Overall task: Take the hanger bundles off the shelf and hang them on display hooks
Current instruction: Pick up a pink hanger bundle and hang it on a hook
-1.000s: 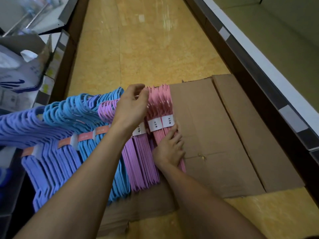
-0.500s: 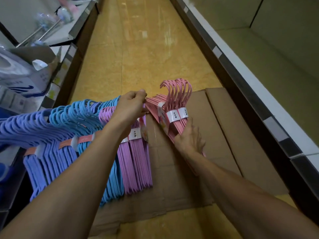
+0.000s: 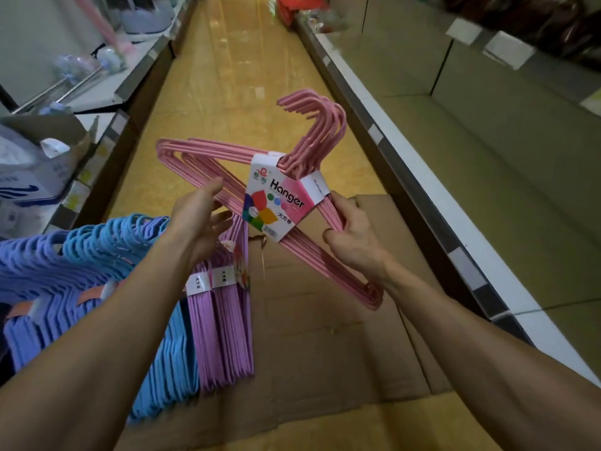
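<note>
The right hand (image 3: 353, 237) grips the lower-right shoulder of a banded bundle of pink plastic clothes hangers (image 3: 292, 203), fingers curled round the stacked arms just beside the printed cardboard "Hanger" label (image 3: 276, 203). That grip likely carries the weight and leaves the hooks free for a display hook. The left hand (image 3: 201, 219) is at the bundle's other side, fingers fairly straight and loosely spread beside the pink arms; whether they actually touch cannot be told, but it looks placed to steady the bundle, not to clench it.

The bundle is held in the air above the flattened brown cardboard sheet (image 3: 325, 320) on the yellow aisle floor (image 3: 227, 76). Its long axis runs from the upper left down to the lower right, tilted, with the cluster of hooks pointing up and curling leftward, away from the person.

On the cardboard's left edge lie the remaining banded bundles: lilac hangers (image 3: 224, 320), then light-blue hangers (image 3: 162, 353), then periwinkle hangers (image 3: 32, 271).
</note>
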`<action>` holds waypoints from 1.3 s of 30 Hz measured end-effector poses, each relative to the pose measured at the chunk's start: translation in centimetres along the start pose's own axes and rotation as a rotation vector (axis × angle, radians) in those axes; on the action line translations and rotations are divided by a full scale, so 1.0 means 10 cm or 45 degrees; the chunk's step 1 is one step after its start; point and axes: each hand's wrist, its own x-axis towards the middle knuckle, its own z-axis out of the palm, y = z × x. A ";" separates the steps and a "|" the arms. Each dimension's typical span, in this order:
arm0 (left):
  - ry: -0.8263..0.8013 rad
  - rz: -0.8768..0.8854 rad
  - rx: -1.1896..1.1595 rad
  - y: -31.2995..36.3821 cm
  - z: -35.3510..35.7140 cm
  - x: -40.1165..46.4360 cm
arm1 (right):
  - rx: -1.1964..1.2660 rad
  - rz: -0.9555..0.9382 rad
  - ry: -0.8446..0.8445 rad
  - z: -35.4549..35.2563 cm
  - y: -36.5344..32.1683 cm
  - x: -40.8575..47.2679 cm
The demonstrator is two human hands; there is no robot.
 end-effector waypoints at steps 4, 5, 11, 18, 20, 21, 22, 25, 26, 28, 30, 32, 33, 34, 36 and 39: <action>-0.039 -0.069 -0.420 0.15 -0.05 -0.02 | 0.114 -0.114 -0.087 0.04 -0.20 -0.07; -0.050 -0.070 -0.560 0.20 -0.07 -0.03 | 0.150 -0.128 -0.109 0.04 -0.22 -0.08; -0.028 0.127 -0.854 0.46 -0.21 -0.12 | 0.127 -0.243 -0.103 0.09 -0.31 -0.03; -0.009 0.106 -0.957 0.52 -0.30 -0.20 | -0.143 -0.291 0.007 0.00 -0.51 0.17; 0.009 0.083 -1.059 0.58 -0.31 -0.26 | -0.202 -0.307 0.015 -0.08 -0.64 0.20; 0.037 0.069 -1.081 0.64 -0.31 -0.32 | -0.226 -0.318 0.008 -0.13 -0.73 0.21; 0.050 0.059 -1.095 0.71 -0.32 -0.38 | -0.243 -0.326 -0.010 -0.18 -0.83 0.19; 0.044 0.040 -1.125 1.02 -0.38 -0.62 | -0.273 -0.321 -0.057 -0.38 -1.27 0.07; 0.030 0.033 -1.127 1.16 -0.41 -0.71 | -0.274 -0.317 -0.061 -0.45 -1.44 0.02; 0.009 0.011 -1.147 1.47 -0.47 -0.91 | -0.275 -0.308 -0.073 -0.60 -1.81 -0.08; 0.004 -0.008 -1.160 1.82 -0.53 -1.16 | -0.282 -0.310 -0.092 -0.75 -2.23 -0.19; 0.024 -0.023 -1.145 2.25 -0.55 -1.47 | -0.266 -0.292 -0.107 -0.94 -2.68 -0.32; 0.036 -0.021 -1.135 2.48 -0.55 -1.64 | -0.263 -0.277 -0.106 -1.04 -2.90 -0.38; 0.062 -0.017 -1.120 2.71 -0.56 -1.80 | -0.259 -0.266 -0.103 -1.14 -3.14 -0.44; 0.102 -0.001 -1.114 3.19 -0.56 -2.14 | -0.228 -0.289 -0.108 -1.35 -3.62 -0.56; 0.104 -0.012 -1.116 3.93 -0.52 -2.70 | -0.181 -0.317 -0.107 -1.73 -4.34 -0.73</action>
